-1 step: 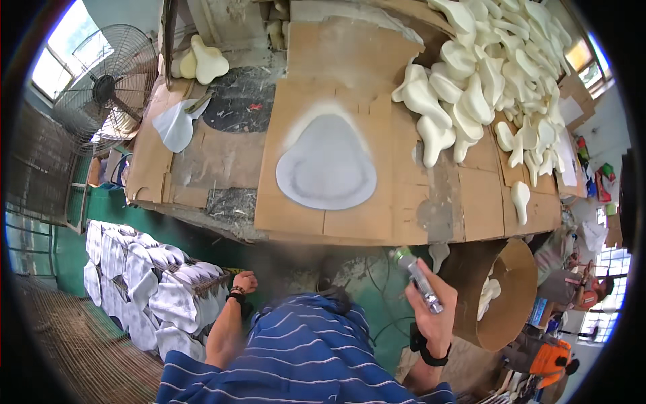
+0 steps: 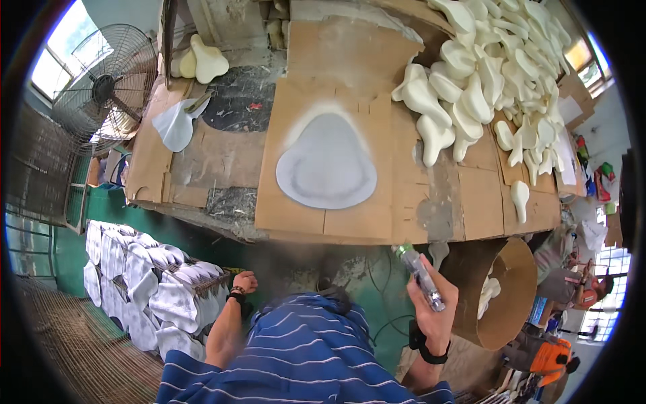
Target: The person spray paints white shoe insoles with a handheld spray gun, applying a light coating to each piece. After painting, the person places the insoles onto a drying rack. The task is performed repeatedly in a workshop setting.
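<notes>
My right hand (image 2: 436, 300) is closed round a silver spray gun (image 2: 422, 279) with a green tip, in front of the table's near edge. The gun tilts up and left, toward the table. My left hand (image 2: 245, 281) hangs low at my left side with its fingers curled, holding nothing that I can see. Beside it are stacked grey-white covers (image 2: 176, 304). Ahead of me a grey, rounded triangular sheet (image 2: 328, 165) lies flat on cardboard (image 2: 269, 219), with a pale sprayed haze around its upper edge. Neither hand touches it.
Many cream foam saddle-shaped pads (image 2: 471, 101) are heaped at the table's right. Two more pads (image 2: 207, 60) and a folded grey sheet (image 2: 176, 128) lie at the left. A cardboard drum (image 2: 518, 296) stands right of my hand. A large fan (image 2: 103, 87) is far left; people work at right.
My right hand and the spray gun have shifted very slightly to the right. My left hand and the grey sheet are unmoved.
</notes>
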{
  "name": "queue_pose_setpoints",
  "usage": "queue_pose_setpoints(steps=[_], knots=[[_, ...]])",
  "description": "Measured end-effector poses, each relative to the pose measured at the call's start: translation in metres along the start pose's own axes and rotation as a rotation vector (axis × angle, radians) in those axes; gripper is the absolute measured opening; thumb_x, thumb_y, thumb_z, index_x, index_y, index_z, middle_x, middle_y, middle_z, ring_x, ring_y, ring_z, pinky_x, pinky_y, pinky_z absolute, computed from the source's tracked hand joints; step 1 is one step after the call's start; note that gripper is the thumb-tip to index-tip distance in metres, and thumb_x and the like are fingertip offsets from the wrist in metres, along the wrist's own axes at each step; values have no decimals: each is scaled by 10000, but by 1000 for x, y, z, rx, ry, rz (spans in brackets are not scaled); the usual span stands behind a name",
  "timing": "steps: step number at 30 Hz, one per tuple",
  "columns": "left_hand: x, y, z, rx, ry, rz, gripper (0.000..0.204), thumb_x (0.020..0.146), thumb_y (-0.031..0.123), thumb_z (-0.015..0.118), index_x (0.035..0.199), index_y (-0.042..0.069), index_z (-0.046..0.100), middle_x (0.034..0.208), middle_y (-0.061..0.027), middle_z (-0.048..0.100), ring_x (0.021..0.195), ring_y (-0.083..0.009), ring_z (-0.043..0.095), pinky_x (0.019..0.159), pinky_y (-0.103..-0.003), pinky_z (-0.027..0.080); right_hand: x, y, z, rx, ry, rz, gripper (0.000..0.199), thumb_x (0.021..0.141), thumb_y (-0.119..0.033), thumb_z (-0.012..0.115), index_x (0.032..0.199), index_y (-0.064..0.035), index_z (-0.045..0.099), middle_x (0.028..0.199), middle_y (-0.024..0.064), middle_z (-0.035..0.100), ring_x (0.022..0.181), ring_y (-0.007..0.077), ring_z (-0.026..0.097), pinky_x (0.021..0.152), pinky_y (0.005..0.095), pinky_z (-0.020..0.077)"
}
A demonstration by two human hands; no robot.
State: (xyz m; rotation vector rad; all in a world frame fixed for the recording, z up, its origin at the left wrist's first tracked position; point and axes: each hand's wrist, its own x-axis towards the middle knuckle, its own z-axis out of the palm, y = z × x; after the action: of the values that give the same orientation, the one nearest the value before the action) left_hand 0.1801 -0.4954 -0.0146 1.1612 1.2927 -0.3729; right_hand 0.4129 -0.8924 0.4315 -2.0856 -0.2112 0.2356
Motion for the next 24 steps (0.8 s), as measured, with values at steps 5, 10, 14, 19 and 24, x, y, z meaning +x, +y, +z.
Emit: queue_pose_setpoints(steps=[5, 10, 14, 19, 24], knots=[[-1, -17, -11, 5, -6, -25, 397, 791, 37, 549, 1183, 69, 602, 852, -94, 668, 711, -217, 661, 614, -372, 553, -6, -14, 8, -112, -128, -100, 486, 722, 39, 710, 1197, 21, 612, 949, 207, 674, 758, 260, 659, 700, 298, 506], [-10, -19, -12, 55, 13, -93, 403, 775, 25, 557, 1173, 63, 605, 852, -92, 668, 711, -213, 662, 616, -371, 556, -3, -10, 18, -82, -32, -92, 459, 743, 22, 709, 1192, 26, 613, 900, 187, 676, 743, 215, 650, 677, 298, 496], [-14, -12, -12, 65, 19, -66, 402, 773, 32, 562, 1171, 56, 608, 851, -93, 669, 707, -219, 662, 617, -373, 558, 5, -13, 20, -63, 124, -77, 419, 777, 9, 677, 1190, 38, 609, 848, 154, 660, 681, 177, 587, 640, 277, 463], [-6, 0, -8, 4, -1, -5, 394, 784, 46, 566, 1175, 48, 609, 828, -96, 665, 702, -222, 663, 597, -359, 555, -10, -14, 2, -128, -16, -37, 462, 737, 35, 693, 1192, 25, 614, 864, 168, 664, 707, 185, 615, 662, 275, 473], [5, -1, -3, 31, -117, -18, 368, 847, 71, 525, 1212, 64, 569, 904, -129, 661, 747, -274, 660, 645, -422, 549, -10, -22, 2, -103, -2, -41, 507, 712, 60, 696, 1209, 19, 604, 907, 181, 668, 738, 229, 641, 689, 281, 490]])
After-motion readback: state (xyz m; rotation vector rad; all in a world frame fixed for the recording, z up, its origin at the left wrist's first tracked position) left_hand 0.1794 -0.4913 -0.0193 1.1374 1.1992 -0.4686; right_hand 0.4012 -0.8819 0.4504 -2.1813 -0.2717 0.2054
